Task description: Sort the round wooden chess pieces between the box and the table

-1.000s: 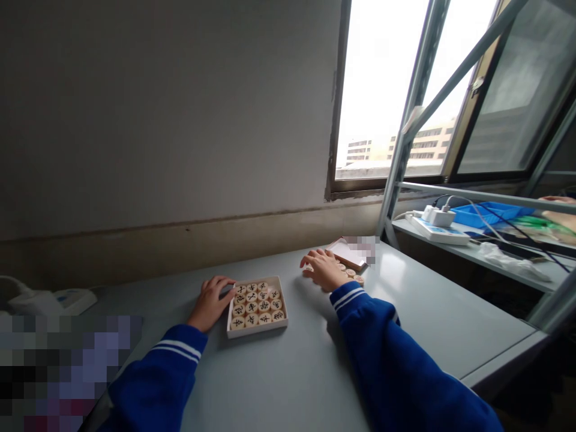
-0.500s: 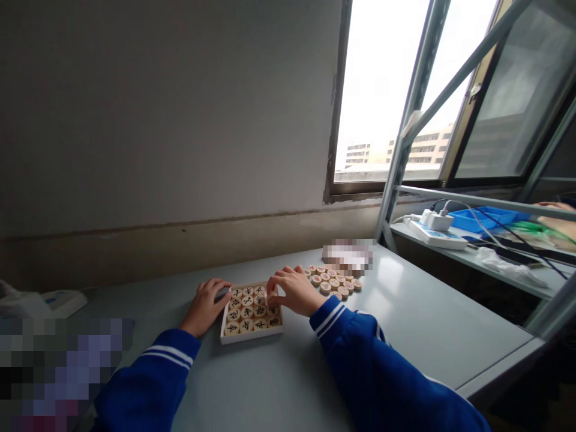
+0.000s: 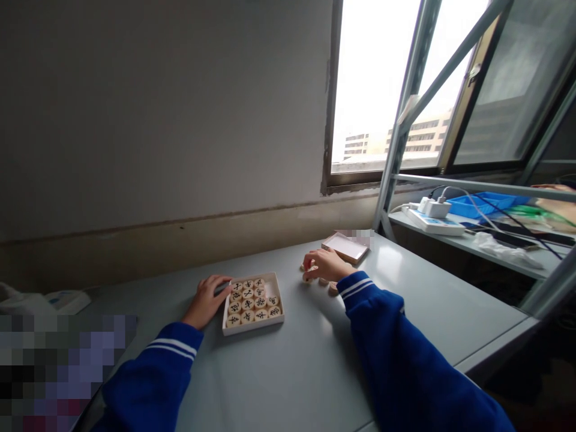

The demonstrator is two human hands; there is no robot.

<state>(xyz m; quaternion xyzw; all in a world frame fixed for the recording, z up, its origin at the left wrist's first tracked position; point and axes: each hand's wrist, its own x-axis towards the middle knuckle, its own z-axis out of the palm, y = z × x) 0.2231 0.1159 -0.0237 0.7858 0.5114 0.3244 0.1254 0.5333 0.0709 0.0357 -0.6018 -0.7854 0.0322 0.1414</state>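
A shallow white box (image 3: 252, 324) lies on the grey table (image 3: 405, 312), filled with several round wooden chess pieces (image 3: 252, 303) marked in black; one slot at its far right corner is bare. My left hand (image 3: 206, 300) rests against the box's left edge, fingers on its rim. My right hand (image 3: 324, 264) is to the right of the box, fingers closed down over loose wooden pieces (image 3: 308, 278) on the table; it hides most of them. The box lid (image 3: 345, 248) lies just beyond that hand.
A metal shelf frame (image 3: 396, 156) stands at the table's right, with a power strip (image 3: 432, 223), cables and a blue tray (image 3: 477, 206) on its shelf. A white object (image 3: 67, 300) sits far left by the wall. An open window is behind.
My right hand went from the loose pieces to the box's far right corner, then back right onto the loose pieces. The left hand stayed at the box.
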